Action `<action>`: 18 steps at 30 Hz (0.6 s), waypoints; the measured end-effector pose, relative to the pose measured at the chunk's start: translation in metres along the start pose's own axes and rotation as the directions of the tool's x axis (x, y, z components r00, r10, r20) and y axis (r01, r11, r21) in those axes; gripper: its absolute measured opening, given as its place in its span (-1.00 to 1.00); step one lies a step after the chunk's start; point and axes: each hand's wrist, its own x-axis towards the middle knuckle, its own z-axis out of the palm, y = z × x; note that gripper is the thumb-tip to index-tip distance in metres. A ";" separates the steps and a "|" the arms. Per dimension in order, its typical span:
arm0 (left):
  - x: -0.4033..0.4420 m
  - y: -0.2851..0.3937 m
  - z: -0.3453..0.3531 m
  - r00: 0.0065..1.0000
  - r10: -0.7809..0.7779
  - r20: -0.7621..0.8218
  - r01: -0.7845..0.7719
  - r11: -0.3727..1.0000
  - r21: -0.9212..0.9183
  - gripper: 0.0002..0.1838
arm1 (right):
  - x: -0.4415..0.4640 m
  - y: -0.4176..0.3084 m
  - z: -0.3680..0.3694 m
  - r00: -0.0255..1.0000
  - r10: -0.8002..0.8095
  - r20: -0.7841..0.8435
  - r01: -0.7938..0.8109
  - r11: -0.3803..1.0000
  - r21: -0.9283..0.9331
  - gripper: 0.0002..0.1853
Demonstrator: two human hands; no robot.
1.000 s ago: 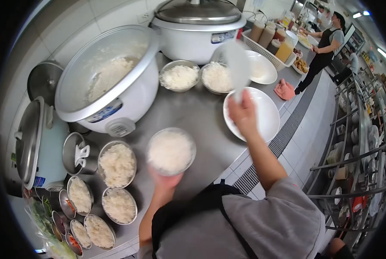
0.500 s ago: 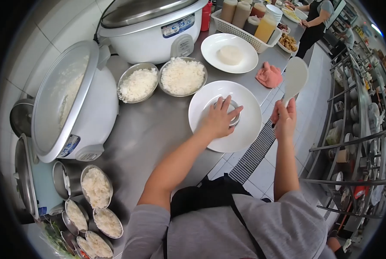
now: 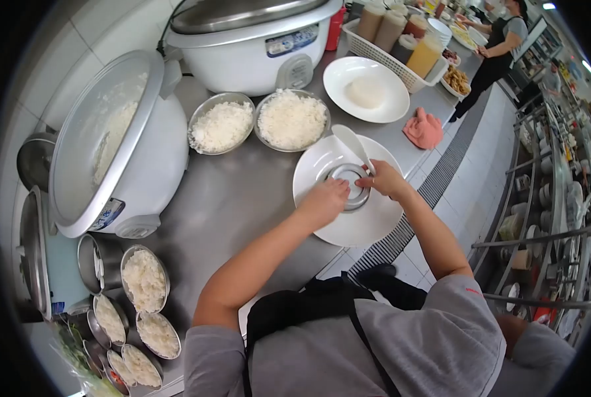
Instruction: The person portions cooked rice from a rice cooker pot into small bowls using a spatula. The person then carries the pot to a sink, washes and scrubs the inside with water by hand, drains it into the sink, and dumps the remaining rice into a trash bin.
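Note:
An upturned metal bowl rests on a white plate near the counter's edge. The fingers of my left hand grip the bowl's left side. My right hand holds the handle of a white rice paddle, with its fingers also at the bowl's right side. Whatever lies under the bowl is hidden. Behind the plate stand two metal bowls heaped with rice. Farther back, a second white plate carries a round mound of rice.
An open rice cooker and a lidded one stand along the wall. More rice bowls are at the lower left. A pink cloth, a bottle basket and a person are at the right; shelving stands beyond the aisle.
The rice-filled bowl that my left hand held is gone from view; an upturned bowl is on the plate. My right hand, raised with the paddle half a second ago, has come in to the bowl.

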 end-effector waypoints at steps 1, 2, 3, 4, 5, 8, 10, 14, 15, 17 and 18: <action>0.002 0.000 0.000 1.000 -0.009 -0.007 0.009 1.000 0.012 -0.67 | 0.001 -0.001 0.002 1.000 -0.019 0.002 0.019 1.000 0.001 -0.49; 0.003 0.004 0.002 0.998 -0.049 0.028 0.047 0.998 0.036 -0.71 | 0.000 -0.002 0.004 0.997 -0.064 -0.031 0.063 0.997 -0.033 -0.51; 0.005 0.007 0.006 0.994 -0.087 0.061 0.083 0.995 0.063 -0.74 | 0.001 0.003 0.006 0.997 -0.078 -0.028 0.077 0.996 -0.038 -0.51; 0.008 0.008 0.005 0.994 -0.111 0.006 0.111 0.993 0.031 -0.79 | 0.005 0.009 0.008 0.994 -0.098 -0.040 0.096 0.995 -0.041 -0.51; 0.011 0.008 0.004 0.992 -0.124 -0.008 0.124 0.991 0.047 -0.79 | 0.009 0.012 0.008 0.991 -0.124 -0.050 0.121 0.991 -0.049 -0.52; 0.024 0.015 -0.026 0.934 -0.197 0.298 0.199 0.980 0.024 -0.82 | 0.009 -0.006 0.005 0.998 -0.053 -0.028 0.050 0.993 -0.108 -0.55; 0.026 0.018 -0.031 0.923 -0.216 0.317 0.213 0.976 0.045 -0.81 | 0.010 -0.001 0.007 0.999 -0.005 -0.048 -0.001 0.993 -0.119 -0.57; 0.031 0.023 -0.037 0.869 -0.263 0.419 0.278 0.960 0.025 -0.82 | 0.005 0.018 0.013 0.952 -0.213 -0.219 0.175 0.968 -0.178 -0.57; 0.032 0.027 -0.034 0.875 -0.262 0.408 0.276 0.961 0.025 -0.82 | 0.000 0.017 0.014 0.940 -0.207 -0.273 0.174 0.975 -0.140 -0.56; 0.027 0.033 -0.018 0.966 -0.163 -0.201 0.169 0.986 0.014 -0.92 | -0.016 0.007 0.006 0.943 -0.082 -0.323 0.107 0.992 0.060 -0.60; 0.027 0.029 -0.009 0.966 -0.167 -0.197 0.174 0.985 0.016 -0.92 | -0.021 0.007 0.001 0.926 0.000 -0.377 0.108 0.958 0.264 -0.63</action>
